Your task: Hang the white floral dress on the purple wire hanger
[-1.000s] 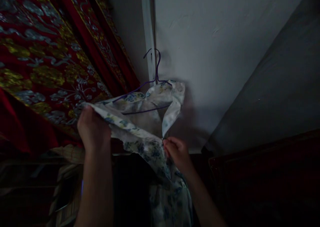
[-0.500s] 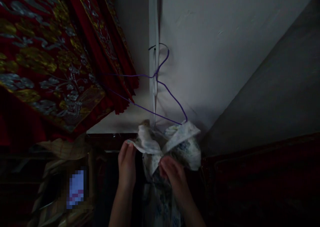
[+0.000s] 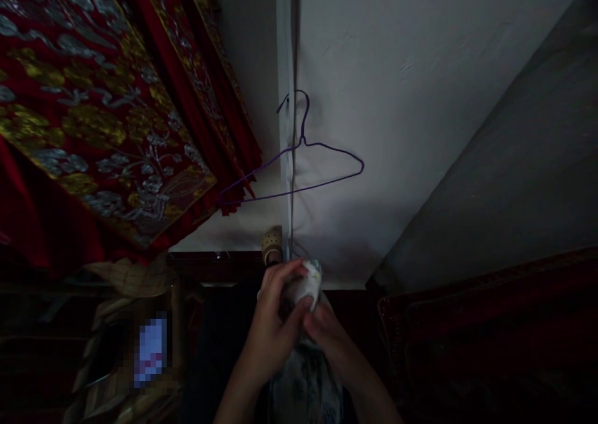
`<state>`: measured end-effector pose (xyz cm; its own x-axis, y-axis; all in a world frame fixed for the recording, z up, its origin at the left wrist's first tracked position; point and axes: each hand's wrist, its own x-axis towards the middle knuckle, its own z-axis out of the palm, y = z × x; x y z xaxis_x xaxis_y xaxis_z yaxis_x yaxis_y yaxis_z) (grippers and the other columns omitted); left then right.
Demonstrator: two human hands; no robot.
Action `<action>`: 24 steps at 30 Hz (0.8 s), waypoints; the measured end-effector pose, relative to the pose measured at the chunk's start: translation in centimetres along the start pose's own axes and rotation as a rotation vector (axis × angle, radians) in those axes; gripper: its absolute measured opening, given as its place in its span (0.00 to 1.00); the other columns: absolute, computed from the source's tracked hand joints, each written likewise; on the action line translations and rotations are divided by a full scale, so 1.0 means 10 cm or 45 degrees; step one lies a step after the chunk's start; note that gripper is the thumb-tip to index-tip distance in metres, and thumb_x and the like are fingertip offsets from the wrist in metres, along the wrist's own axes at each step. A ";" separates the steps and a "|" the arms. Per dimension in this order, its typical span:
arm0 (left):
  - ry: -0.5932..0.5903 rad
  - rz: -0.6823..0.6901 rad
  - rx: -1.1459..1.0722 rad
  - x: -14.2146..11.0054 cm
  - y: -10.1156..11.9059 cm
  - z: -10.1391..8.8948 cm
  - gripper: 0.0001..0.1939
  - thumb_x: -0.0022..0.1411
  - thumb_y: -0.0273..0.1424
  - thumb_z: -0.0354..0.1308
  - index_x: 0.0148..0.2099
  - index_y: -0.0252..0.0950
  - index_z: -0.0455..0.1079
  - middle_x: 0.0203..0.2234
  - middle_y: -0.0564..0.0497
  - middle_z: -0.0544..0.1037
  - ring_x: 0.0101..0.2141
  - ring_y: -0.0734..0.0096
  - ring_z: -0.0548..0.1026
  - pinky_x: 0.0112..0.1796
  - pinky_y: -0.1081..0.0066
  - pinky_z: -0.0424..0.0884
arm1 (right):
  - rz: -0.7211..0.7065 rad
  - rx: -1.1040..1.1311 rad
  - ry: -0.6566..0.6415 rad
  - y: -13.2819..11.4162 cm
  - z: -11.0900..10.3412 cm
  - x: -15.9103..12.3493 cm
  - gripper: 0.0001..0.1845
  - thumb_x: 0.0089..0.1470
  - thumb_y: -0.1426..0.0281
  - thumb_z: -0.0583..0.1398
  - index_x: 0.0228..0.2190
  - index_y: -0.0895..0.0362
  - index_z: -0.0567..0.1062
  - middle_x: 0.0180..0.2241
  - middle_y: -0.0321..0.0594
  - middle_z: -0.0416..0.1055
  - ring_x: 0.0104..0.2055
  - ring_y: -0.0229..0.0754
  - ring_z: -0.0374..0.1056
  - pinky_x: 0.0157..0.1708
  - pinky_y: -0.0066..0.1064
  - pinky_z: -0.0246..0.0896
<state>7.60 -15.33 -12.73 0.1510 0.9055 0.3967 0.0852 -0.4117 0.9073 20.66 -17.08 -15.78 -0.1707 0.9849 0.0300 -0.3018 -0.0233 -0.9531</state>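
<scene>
1. One pale garment (image 3: 306, 390) with a blue-green pattern is at the lower middle, bunched at the top between the person's hands, its lower part hanging down in front of them.
2. The left hand (image 3: 275, 315) curls closed around the bunched top, fingers over the upper edge and thumb pressing from below.
3. The right hand (image 3: 329, 334) is against the lower right side of the same bunch, fingers bent; blur and overlap hide the grip, so I cannot tell how far it is closed.
4. Above the hands, apart from the garment, a purple wire hanger (image 3: 303, 141) hangs by its hook at a pale vertical strip (image 3: 288, 38) on the wall (image 3: 397, 100).
5. The hanger's left end overlaps the fringed edge of a red cloth (image 3: 107, 119) decorated in gold and silver.
6. Just beyond the left hand is a tan clog (image 3: 271, 240) with holes.
7. At lower left are a checked cloth (image 3: 137, 279) and a pixelated bluish patch (image 3: 150, 352); deep shadow hides most details there.
</scene>
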 end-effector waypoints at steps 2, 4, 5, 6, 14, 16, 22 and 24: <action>-0.104 -0.084 -0.107 0.02 -0.04 -0.04 0.26 0.70 0.36 0.57 0.68 0.46 0.63 0.59 0.43 0.73 0.59 0.54 0.70 0.60 0.57 0.66 | 0.048 0.002 -0.074 -0.10 0.01 0.03 0.29 0.45 0.48 0.71 0.41 0.55 0.80 0.42 0.46 0.79 0.47 0.51 0.74 0.50 0.42 0.68; -0.167 -0.133 -0.220 0.04 -0.11 -0.11 0.26 0.73 0.43 0.49 0.69 0.44 0.63 0.61 0.43 0.71 0.62 0.54 0.68 0.62 0.56 0.63 | 0.106 0.027 -0.066 -0.22 -0.01 0.09 0.26 0.43 0.56 0.73 0.42 0.56 0.80 0.39 0.43 0.79 0.41 0.47 0.74 0.44 0.36 0.68; -0.181 -0.156 -0.269 0.05 -0.16 -0.15 0.26 0.74 0.46 0.47 0.68 0.44 0.63 0.61 0.43 0.72 0.62 0.54 0.68 0.63 0.56 0.62 | 0.135 0.046 -0.050 -0.28 -0.03 0.13 0.24 0.42 0.60 0.73 0.42 0.56 0.80 0.37 0.41 0.79 0.38 0.44 0.74 0.41 0.34 0.68; -0.204 -0.188 -0.300 0.05 -0.19 -0.19 0.27 0.73 0.48 0.46 0.67 0.43 0.65 0.60 0.43 0.73 0.61 0.54 0.69 0.62 0.57 0.63 | 0.162 0.069 -0.034 -0.35 -0.06 0.18 0.23 0.40 0.63 0.74 0.40 0.57 0.80 0.34 0.39 0.78 0.34 0.42 0.73 0.36 0.32 0.68; -0.782 -0.223 0.049 -0.12 -0.26 -0.35 0.11 0.70 0.36 0.57 0.48 0.39 0.79 0.40 0.44 0.81 0.43 0.59 0.79 0.47 0.64 0.72 | -0.105 -0.011 0.193 -1.08 -0.33 0.52 0.26 0.19 0.78 0.75 0.28 0.56 0.79 0.28 0.37 0.78 0.29 0.43 0.73 0.29 0.32 0.67; -0.596 -0.208 0.016 -0.11 -0.27 -0.36 0.12 0.70 0.36 0.57 0.52 0.40 0.75 0.44 0.44 0.80 0.47 0.59 0.77 0.51 0.63 0.71 | -0.103 -0.034 0.164 -1.14 -0.30 0.54 0.27 0.17 0.78 0.76 0.28 0.55 0.79 0.29 0.38 0.78 0.31 0.44 0.74 0.30 0.34 0.68; -0.411 -0.057 -0.042 0.13 -0.26 -0.29 0.22 0.69 0.36 0.59 0.63 0.41 0.67 0.58 0.44 0.73 0.58 0.56 0.69 0.60 0.60 0.63 | 0.344 0.015 -0.046 -0.98 -0.18 0.50 0.25 0.26 0.73 0.76 0.32 0.56 0.78 0.29 0.36 0.77 0.32 0.42 0.74 0.33 0.32 0.69; -0.585 -0.058 -0.023 0.16 -0.22 -0.23 0.15 0.70 0.38 0.56 0.53 0.37 0.75 0.47 0.45 0.79 0.49 0.58 0.75 0.54 0.63 0.68 | 0.449 0.055 -0.014 -0.94 -0.24 0.49 0.25 0.27 0.72 0.76 0.33 0.56 0.77 0.29 0.35 0.76 0.32 0.42 0.74 0.33 0.32 0.69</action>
<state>5.40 -12.71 -13.77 0.5688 0.7814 0.2568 0.0855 -0.3667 0.9264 24.94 -11.67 -7.38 -0.2813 0.9130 -0.2956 -0.2620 -0.3694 -0.8916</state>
